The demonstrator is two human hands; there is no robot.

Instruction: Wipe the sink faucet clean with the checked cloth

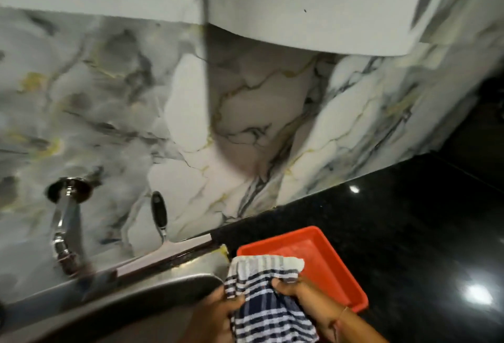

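The checked cloth point(268, 299), blue and white, hangs bunched at the bottom centre. My left hand point(218, 312) grips its left side and my right hand point(308, 300) grips its right side. The chrome faucet point(66, 222) juts from the marble wall at the left, well apart from both hands, its spout reaching down over the steel sink point(141, 288). The picture is blurred by motion.
A red plastic tray point(327, 263) sits on the black granite counter point(409, 233) just right of the sink. A squeegee with a black handle point(161, 220) leans on the marble wall behind the sink. White cabinets point(300, 1) hang overhead.
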